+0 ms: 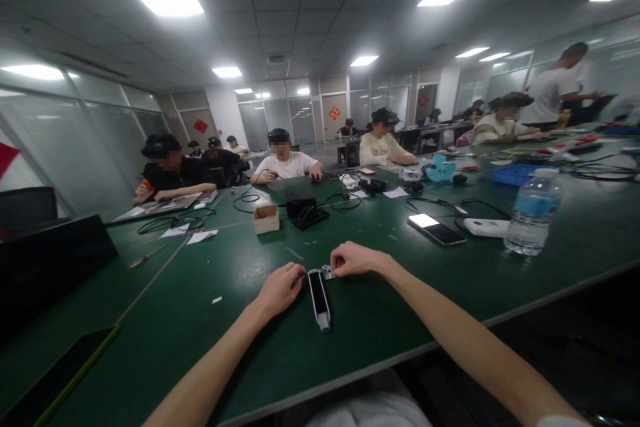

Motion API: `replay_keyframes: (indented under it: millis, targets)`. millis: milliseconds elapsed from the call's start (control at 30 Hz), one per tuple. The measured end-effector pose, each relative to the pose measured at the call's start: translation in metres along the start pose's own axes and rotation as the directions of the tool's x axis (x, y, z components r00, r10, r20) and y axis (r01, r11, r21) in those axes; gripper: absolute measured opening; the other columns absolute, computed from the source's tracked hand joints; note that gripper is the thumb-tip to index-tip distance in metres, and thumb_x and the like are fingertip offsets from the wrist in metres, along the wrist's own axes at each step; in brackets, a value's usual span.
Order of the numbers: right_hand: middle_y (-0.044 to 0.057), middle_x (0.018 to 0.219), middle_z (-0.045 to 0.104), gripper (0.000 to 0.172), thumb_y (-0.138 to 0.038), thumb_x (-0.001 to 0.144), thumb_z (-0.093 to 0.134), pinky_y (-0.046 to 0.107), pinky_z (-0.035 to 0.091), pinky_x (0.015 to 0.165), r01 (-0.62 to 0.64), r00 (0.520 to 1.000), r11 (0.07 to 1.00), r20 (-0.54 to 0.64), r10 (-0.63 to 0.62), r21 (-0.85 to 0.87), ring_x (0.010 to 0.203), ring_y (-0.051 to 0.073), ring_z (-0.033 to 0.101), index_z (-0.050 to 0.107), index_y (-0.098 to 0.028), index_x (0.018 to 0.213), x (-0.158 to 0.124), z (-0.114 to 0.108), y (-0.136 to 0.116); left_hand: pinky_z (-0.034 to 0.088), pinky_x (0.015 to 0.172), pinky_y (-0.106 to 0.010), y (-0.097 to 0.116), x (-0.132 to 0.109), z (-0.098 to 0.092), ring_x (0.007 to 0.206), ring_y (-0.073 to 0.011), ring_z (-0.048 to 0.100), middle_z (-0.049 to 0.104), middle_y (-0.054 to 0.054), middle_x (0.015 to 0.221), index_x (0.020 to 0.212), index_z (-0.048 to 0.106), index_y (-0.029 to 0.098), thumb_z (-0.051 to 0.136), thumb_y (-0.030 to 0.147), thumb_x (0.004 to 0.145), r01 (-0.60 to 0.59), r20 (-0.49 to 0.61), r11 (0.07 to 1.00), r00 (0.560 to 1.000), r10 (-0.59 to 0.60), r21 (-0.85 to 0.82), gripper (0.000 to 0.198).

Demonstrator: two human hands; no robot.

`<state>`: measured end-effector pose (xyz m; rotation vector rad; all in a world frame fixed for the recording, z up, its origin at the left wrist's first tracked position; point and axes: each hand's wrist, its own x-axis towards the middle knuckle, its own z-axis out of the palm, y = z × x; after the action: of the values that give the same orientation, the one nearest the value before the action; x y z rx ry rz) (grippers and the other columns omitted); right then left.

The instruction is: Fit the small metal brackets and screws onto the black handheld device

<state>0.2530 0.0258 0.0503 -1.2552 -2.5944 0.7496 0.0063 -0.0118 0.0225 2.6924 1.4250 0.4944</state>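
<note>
A long green bench (210, 340) fills the scene, with seated co-workers (285, 163) along its far side. To the right stand a water bottle (533, 213), a white power bank (486, 227) and a lit phone (437, 229); a small cardboard box (266, 218) sits farther off, left of centre. Near the bench's near edge lies a slim black device (319, 297), lengthwise between the person's hands. The left hand (280, 288) has its grip drawn narrow, fingertips at the device's far end; whether it holds anything there cannot be told. The right hand (353, 259) has its grip pinched on a small grey part (327, 272), just beside that same far end.
</note>
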Motion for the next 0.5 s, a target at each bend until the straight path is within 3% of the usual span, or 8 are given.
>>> replay_keyframes:
  millis: [267,500]
  targets:
    - [0.004,0.094,0.065,0.018,-0.025,0.082,0.056,0.025,0.045,0.071,0.072,0.988,0.997,-0.137,-0.075,-0.023,0.084,0.017,0.060,0.067,-0.017,0.094,0.0026,0.0033,0.0041,0.045,0.074,-0.026,-0.0006,-0.0013,-0.0013,0.086,-0.0156,0.059,0.062,-0.002,0.099,0.102,0.057,0.022,0.044,0.021,0.088,-0.009,-0.005,1.000,1.000,0.009,-0.001,0.019]
    - [0.002,0.087,0.063,0.016,-0.031,0.083,0.059,0.024,0.043,0.065,0.118,0.980,0.993,-0.162,-0.116,0.003,0.077,0.015,0.057,0.064,-0.017,0.090,0.0056,0.0077,0.0081,0.044,0.073,-0.026,-0.0012,-0.0006,-0.0004,0.084,-0.0158,0.059,0.062,-0.002,0.097,0.101,0.057,0.022,0.043,0.021,0.089,-0.020,-0.011,1.000,1.000,0.020,0.015,0.019]
